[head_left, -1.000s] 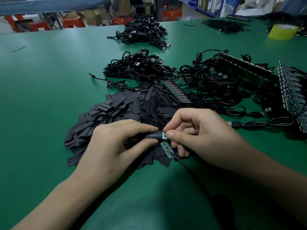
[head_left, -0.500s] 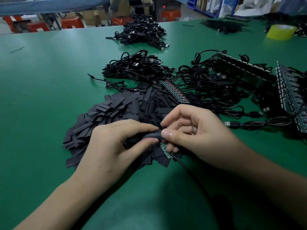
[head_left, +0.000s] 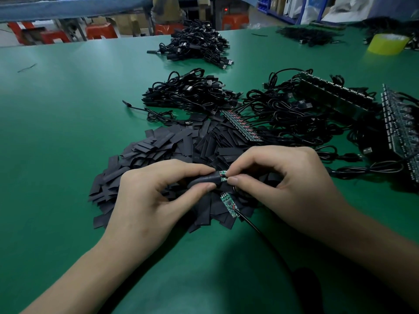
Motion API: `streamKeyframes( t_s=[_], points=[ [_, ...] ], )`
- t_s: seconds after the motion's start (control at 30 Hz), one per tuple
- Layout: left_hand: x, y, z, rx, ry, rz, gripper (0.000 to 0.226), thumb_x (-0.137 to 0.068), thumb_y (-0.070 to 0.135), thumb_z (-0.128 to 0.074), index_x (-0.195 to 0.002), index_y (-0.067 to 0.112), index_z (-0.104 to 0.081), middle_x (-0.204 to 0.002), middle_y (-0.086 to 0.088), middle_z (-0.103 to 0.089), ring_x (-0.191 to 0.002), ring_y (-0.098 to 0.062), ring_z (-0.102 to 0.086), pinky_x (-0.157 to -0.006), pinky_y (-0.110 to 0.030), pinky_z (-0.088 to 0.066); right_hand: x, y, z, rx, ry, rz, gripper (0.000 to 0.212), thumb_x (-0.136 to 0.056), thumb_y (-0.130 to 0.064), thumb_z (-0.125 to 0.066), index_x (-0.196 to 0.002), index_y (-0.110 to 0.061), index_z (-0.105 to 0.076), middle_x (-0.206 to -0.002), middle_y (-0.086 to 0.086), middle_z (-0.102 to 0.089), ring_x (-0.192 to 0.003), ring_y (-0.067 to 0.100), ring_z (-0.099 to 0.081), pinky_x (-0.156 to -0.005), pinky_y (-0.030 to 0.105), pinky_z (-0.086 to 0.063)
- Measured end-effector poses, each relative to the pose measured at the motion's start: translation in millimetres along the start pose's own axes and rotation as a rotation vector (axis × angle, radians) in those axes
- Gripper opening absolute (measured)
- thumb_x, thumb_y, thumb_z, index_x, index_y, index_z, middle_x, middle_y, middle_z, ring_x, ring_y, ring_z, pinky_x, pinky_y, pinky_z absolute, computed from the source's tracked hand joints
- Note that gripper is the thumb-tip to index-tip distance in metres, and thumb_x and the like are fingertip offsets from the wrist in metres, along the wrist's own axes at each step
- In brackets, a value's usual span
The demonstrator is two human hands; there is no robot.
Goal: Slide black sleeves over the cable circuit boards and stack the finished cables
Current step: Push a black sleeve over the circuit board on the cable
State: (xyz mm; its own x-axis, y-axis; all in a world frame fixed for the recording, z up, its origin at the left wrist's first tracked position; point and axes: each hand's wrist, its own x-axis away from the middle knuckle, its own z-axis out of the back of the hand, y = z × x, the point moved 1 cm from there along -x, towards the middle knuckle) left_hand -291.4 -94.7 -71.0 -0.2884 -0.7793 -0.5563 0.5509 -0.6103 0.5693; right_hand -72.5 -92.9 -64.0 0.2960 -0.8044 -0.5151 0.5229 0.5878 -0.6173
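Note:
My left hand [head_left: 149, 200] pinches a black sleeve [head_left: 204, 180] between thumb and forefinger. My right hand [head_left: 283, 184] pinches the small green circuit board [head_left: 223, 175] whose end sticks out of the sleeve's right mouth. A second green circuit board [head_left: 229, 203] with its black cable [head_left: 260, 232] lies just below, on the heap of loose black sleeves [head_left: 158, 152]. Both hands hover over that heap on the green table [head_left: 68, 132].
Piles of black cables lie beyond the heap: one at centre [head_left: 188, 91], one farther back [head_left: 197, 44], a tangled one at right [head_left: 294, 118]. Racks of circuit boards [head_left: 335, 94] stand at the right. A yellow tape roll [head_left: 387, 43] sits far right.
The board's green end shows again between my fingertips at the sleeve's mouth, after being covered half a second ago. The second board below is in fuller view. Both hands stayed in place.

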Motion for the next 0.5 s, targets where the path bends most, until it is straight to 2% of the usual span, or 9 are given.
streamKeyframes(
  t_s=[0.17, 0.5],
  points=[
    [-1.5, 1.5, 1.4, 0.002, 0.014, -0.003, 0.019, -0.084, 0.028, -0.077, -0.103, 0.023, -0.079, -0.098, 0.019, -0.075, -0.092, 0.003, -0.07, -0.082, -0.016, -0.052, 0.7, 1.0, 0.9, -0.048, 0.006, -0.032, 0.012, -0.085, -0.013, -0.081, -0.09, -0.025, -0.079, -0.079, -0.015, -0.073, -0.075, 0.003, -0.069, -0.067, 0.012, -0.048],
    [-0.9, 2.5, 0.7, -0.009, 0.011, -0.032, 0.02, -0.084, 0.026, -0.077, -0.103, 0.02, -0.078, -0.098, 0.016, -0.074, -0.092, 0.003, -0.069, -0.084, -0.012, -0.049, 1.5, -3.6, -3.1, 0.019, 0.042, 0.039, 0.009, -0.084, -0.011, -0.082, -0.089, -0.018, -0.079, -0.084, -0.015, -0.073, -0.08, -0.003, -0.068, -0.073, 0.01, -0.048]
  ],
)
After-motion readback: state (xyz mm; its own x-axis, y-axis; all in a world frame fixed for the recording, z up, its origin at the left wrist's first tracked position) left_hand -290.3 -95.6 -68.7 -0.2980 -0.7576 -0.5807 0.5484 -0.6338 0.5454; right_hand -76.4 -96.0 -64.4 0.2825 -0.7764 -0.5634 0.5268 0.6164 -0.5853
